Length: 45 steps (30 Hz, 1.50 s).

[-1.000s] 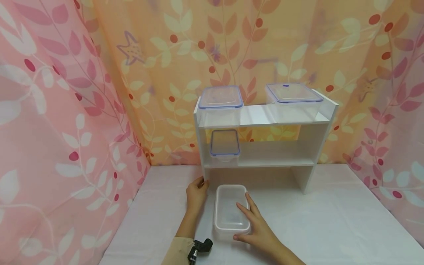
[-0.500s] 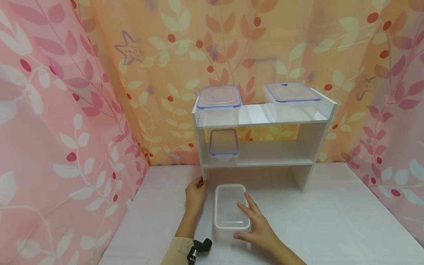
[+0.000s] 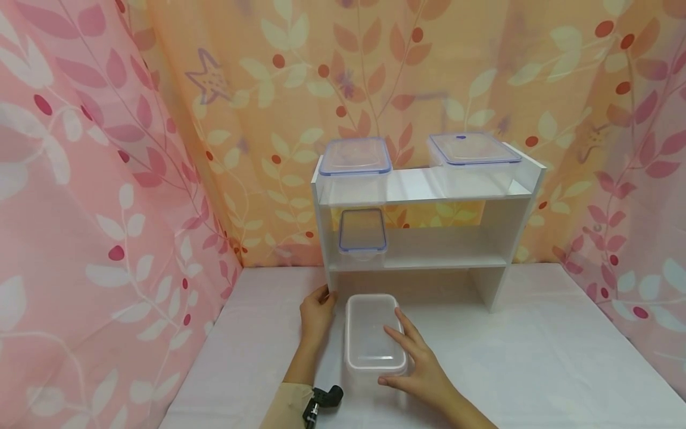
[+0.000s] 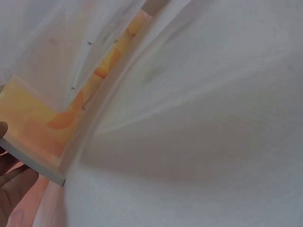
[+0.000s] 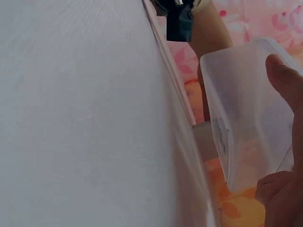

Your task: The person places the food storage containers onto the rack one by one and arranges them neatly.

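Note:
A white two-tier shelf [image 3: 445, 257] stands on the table. My left hand [image 3: 316, 314] grips the lower end of its left side panel; in the left wrist view, the fingers [image 4: 21, 185] lie against that panel's edge. In front of the shelf is a clear plastic food container [image 3: 371, 333] with a whitish lid. My right hand [image 3: 420, 363] holds it from the right, thumb at the near end and spread fingers along the lid's right edge. In the right wrist view, the container [image 5: 246, 109] appears slightly raised off the tabletop.
Two clear containers with blue-rimmed lids, the left one [image 3: 356, 158] and the right one [image 3: 476, 150], sit on the top tier. A smaller blue-rimmed container [image 3: 362, 231] occupies the middle tier's left end. White cloth covers the table [image 3: 563, 357]; patterned curtains [image 3: 257, 196] hang behind.
The whitish-lidded container has risen slightly in the head view, with my right hand on it. My left hand stays on the shelf panel.

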Motion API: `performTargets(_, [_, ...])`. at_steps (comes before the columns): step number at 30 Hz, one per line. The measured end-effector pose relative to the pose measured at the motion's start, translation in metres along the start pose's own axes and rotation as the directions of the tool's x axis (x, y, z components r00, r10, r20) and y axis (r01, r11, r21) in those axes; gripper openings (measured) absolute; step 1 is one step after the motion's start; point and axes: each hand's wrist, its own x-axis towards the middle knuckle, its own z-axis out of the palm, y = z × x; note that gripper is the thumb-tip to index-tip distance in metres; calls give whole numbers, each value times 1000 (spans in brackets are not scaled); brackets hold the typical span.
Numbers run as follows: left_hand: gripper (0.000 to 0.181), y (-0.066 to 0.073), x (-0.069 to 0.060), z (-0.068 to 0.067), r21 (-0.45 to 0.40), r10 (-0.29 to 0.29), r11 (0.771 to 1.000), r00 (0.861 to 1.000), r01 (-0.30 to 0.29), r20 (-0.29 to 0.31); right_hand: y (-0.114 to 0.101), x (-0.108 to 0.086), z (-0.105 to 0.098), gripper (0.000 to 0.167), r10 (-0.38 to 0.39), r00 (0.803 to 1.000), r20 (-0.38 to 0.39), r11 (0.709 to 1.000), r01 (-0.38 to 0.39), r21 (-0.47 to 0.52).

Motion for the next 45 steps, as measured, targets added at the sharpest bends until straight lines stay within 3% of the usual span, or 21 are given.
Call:
performTargets(12, [32, -3, 3, -2, 8, -32, 999, 999, 32, 7, -16, 10, -11, 95, -6, 1000, 5, 999, 6, 39])
performTargets(20, [30, -4, 5, -3, 3, -21, 1000, 1000, 21, 13, -31, 15, -23, 93, -29, 1000, -4, 999, 30, 39])
performTargets(45, [33, -5, 3, -6, -35, -8, 999, 998, 11, 68, -60, 23, -85, 95, -121, 993, -7, 993, 121, 14])
